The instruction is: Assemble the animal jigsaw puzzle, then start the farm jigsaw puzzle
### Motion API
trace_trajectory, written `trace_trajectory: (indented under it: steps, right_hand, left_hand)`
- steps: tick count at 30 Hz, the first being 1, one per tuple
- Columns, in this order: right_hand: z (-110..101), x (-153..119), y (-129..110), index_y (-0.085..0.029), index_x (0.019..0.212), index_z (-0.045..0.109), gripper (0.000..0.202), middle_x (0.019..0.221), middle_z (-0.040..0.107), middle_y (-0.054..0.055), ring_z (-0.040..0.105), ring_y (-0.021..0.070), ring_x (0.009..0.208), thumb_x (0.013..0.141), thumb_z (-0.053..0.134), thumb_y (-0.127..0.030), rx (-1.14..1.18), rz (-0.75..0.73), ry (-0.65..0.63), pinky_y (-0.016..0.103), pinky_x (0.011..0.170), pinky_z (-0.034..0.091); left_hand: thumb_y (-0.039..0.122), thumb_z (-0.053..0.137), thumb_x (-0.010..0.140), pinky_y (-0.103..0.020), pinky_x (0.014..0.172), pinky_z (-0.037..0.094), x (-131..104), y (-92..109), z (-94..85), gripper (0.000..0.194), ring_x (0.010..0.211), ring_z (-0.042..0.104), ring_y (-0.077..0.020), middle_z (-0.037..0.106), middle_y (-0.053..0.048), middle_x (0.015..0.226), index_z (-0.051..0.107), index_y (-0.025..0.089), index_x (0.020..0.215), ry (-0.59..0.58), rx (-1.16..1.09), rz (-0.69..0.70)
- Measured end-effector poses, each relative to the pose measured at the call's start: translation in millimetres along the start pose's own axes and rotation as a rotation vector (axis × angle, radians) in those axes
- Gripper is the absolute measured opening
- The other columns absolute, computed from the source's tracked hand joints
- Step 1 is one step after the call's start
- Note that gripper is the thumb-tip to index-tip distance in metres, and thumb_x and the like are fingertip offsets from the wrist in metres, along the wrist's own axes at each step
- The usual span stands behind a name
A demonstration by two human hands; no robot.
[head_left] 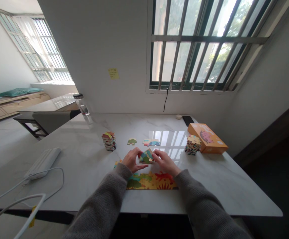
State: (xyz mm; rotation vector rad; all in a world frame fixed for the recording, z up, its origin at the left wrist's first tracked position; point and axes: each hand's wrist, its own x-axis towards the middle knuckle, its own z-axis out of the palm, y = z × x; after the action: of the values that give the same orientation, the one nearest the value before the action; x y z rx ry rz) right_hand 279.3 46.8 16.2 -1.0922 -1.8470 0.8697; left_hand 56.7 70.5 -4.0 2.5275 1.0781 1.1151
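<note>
My left hand (133, 160) and my right hand (166, 162) hold a small stack of green and blue puzzle pieces (146, 156) between them, just above the table. Below my hands lies a joined puzzle strip (150, 181) with a green tree and a red animal, partly covered by my sleeves. Beyond my hands lie a loose green piece (132, 141) and some pale and blue pieces (151, 142). One tall stack of pieces (109, 141) stands to the left, another stack (192, 145) to the right.
An orange box (207, 138) lies at the right, with a black phone (188, 120) behind it. A glass bottle (81, 105) stands at the table's back left corner. A white power strip (43, 163) and its cables lie on the left of the white table (85, 179).
</note>
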Motion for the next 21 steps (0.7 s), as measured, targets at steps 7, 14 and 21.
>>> trace_trajectory:
  steps: [7, 14, 21]
  right_hand:
    - [-4, 3, 8, -0.021, 0.072, 0.048, 0.037, 0.068, 0.053, -0.002, 0.050, 0.0155, 0.067, 0.097, 0.045, -0.049, -0.023, 0.022, 0.106, 0.028, 0.066, 0.039]
    - [-1, 1, 6, -0.020, 0.071, 0.048, 0.035, 0.066, 0.049, -0.003, 0.045, 0.0142, 0.065, 0.097, 0.046, -0.044, -0.064, 0.016, 0.032, 0.028, 0.063, 0.037]
    - [-5, 0, 6, -0.022, 0.122, 0.055, 0.028, 0.102, 0.062, 0.006, 0.059, 0.0188, 0.088, 0.096, 0.051, -0.032, -0.075, -0.119, 0.115, 0.034, 0.077, 0.050]
  left_hand:
    - [0.033, 0.072, 0.083, -0.034, 0.077, 0.049, -1, 4, 0.9, 0.025, 0.077, 0.058, -0.0180, 0.061, -0.002, 0.084, 0.062, 0.020, 0.103, -0.077, -0.032, 0.066]
    - [0.034, 0.078, 0.080, -0.037, 0.090, 0.050, 1, 3, -1.3, 0.071, 0.091, 0.058, -0.0204, 0.059, -0.006, 0.108, 0.045, 0.027, 0.142, -0.161, -0.138, 0.091]
    - [0.035, 0.072, 0.085, -0.040, 0.088, 0.049, 2, -7, -1.0, 0.060, 0.088, 0.058, -0.0217, 0.059, -0.006, 0.104, 0.048, 0.025, 0.139, -0.032, -0.105, -0.021]
